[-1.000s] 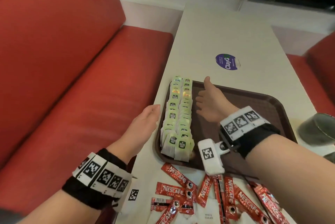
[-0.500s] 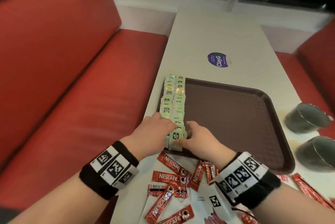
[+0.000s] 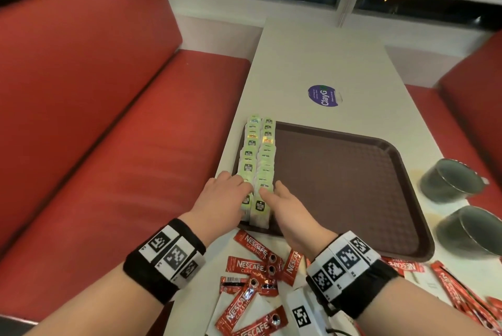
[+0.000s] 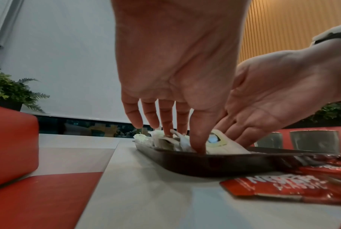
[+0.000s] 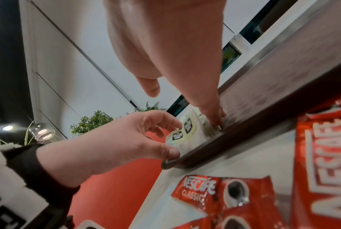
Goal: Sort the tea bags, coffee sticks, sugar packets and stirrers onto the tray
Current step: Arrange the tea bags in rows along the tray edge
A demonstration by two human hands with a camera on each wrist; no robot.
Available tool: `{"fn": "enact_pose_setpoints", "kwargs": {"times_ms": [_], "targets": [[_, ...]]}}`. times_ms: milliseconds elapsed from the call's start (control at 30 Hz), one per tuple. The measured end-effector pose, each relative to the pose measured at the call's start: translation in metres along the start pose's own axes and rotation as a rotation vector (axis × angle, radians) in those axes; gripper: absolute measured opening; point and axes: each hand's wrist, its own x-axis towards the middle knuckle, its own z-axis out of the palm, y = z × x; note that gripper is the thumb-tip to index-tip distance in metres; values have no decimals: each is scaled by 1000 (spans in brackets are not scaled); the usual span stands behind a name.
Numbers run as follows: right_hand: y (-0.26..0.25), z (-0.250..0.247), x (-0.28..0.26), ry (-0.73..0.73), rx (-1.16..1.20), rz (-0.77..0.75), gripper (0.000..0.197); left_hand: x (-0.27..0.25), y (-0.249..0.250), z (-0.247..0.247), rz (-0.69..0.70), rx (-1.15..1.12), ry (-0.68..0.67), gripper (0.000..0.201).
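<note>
Two rows of green-labelled tea bags [image 3: 258, 156] stand along the left edge of the brown tray [image 3: 339, 186]. My left hand [image 3: 222, 199] rests on the near end of the left row, fingers touching the bag tops [image 4: 218, 142] and thumb down at the tray's near rim [image 5: 244, 136]. On the other side, my right hand [image 3: 285, 208] lies with straight fingers against the near end of the right row. Neither hand holds anything. Red Nescafe coffee sticks [image 3: 251, 266] lie scattered on the table in front of the tray, over a white sugar packet [image 3: 244, 311].
Two metal cups [image 3: 451, 180] [image 3: 472, 229] stand to the right of the tray. More coffee sticks [image 3: 456, 286] lie at the near right. A purple sticker [image 3: 323, 95] is on the table beyond the tray. Red bench seats [image 3: 122, 145] flank the table.
Both hands have come back from farther up the tea bag rows to the near end. My right hand left the tray floor and now presses the right row's side.
</note>
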Motion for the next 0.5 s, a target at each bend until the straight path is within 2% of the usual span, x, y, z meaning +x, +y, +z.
{"fn": "enact_pose_setpoints", "kwargs": {"times_ms": [100,200,300,367,500], "targets": [[3,1,6,-33,124,-22,68,2,-3,2,-17,-55,-8,45],[2,2,11,-76,193,-17,58,3,-5,4,-30,-122,-29,47],[-3,1,13,-6,187,22,59,1,-7,4,-46,-176,-19,52],[-8,-1,12,22,178,53,50,0,-9,4,-67,-226,-7,57],[-20,-9,7,2,226,56,58,1,-12,2,-105,-277,-11,64]]}}
